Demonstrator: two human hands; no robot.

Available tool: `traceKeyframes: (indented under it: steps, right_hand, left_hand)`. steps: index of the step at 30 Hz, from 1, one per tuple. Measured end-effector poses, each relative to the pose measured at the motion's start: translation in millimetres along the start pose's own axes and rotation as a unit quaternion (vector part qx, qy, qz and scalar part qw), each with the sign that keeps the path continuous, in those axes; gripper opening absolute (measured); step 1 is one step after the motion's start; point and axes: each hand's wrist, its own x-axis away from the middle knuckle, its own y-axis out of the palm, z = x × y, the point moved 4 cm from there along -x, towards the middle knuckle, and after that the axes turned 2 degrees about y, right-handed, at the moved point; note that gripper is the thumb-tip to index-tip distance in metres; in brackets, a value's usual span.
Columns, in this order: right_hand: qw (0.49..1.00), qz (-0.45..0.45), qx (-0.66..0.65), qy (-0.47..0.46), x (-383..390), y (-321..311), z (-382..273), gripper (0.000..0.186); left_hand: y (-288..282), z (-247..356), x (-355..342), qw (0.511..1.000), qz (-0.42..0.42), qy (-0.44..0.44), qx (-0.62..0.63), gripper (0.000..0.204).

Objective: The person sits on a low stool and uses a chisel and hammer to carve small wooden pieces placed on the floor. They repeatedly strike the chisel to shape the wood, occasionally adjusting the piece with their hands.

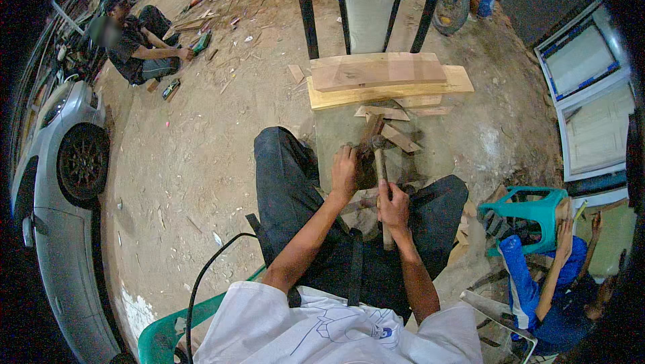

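My left hand [346, 172] is closed on a dark brown block [371, 129], too shadowed to identify, between my knees. My right hand [393, 206] grips the pale wooden handle of a hammer [379, 159], whose head sits beside that block, close to my left fingers. Just beyond are small wood offcuts [400, 137] and stacked boards [376, 76], a pinkish one on top of yellower ones, in front of a tall dark-legged upright piece [369, 8].
A silver car [54, 243] stands at left; a seated person [131, 48] is above it. At right are a green plastic stool [524, 199], a co-worker in blue [551, 310] and white framed panels [584, 95]. A motorbike wheel [449, 11] is at back. A black cable [201, 270] curves beside me.
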Motion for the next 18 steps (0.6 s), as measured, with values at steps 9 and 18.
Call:
traceKeyframes:
  steps: [9,18]
  right_hand:
    - [0.999,0.016,0.026,-0.017,-12.0,6.6,27.8,0.054]
    - [0.999,-0.001,0.030,0.011,-5.7,4.5,12.9,0.058]
  left_hand:
    - [8.0,-6.6,-4.6,0.984,0.023,-0.085,0.157,0.038]
    - [4.8,-2.4,-3.2,0.983,-0.038,-0.119,0.137,0.036]
